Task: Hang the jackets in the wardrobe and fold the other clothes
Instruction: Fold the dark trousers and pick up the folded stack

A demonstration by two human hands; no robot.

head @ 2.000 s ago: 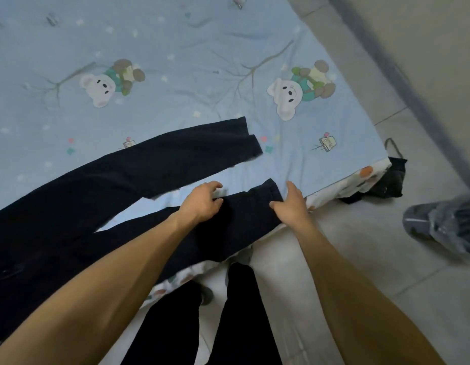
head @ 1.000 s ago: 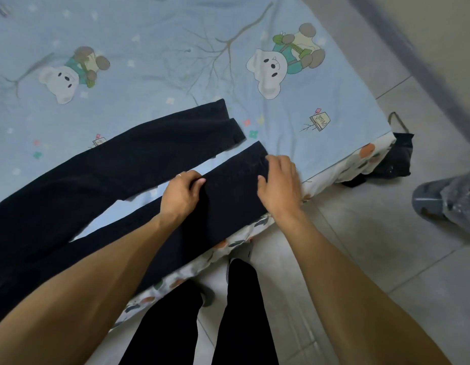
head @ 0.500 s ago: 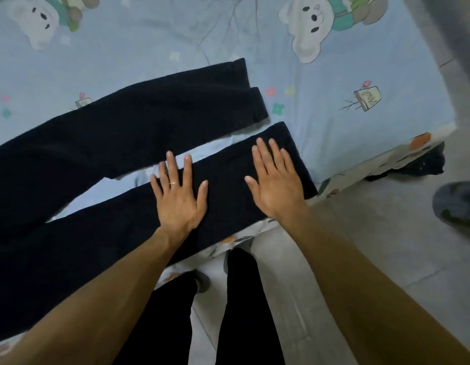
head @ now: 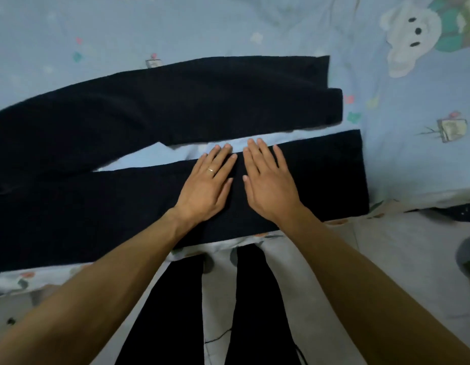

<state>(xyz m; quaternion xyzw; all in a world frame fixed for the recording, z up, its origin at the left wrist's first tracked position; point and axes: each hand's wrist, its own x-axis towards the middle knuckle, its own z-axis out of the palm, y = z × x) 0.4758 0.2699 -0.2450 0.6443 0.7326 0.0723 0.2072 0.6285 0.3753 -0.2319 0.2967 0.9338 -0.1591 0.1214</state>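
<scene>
Head view: I press left hand (head: 204, 187) and right hand (head: 270, 184) flat, fingers straight, on soft, limp trousers (head: 110, 206) at bed (head: 413, 167) edge; hems look best to pinch.

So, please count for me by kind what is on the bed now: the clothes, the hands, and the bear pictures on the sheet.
Dark trousers: 1, both legs spread flat
Hands flat on the nearer leg: 2, left hand and right hand
Bear pictures on the bedsheet: 1 in view
Total: 4

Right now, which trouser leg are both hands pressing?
The near leg, along the bed edge; left hand and right hand lie flat on it. The far leg lies untouched.
</scene>
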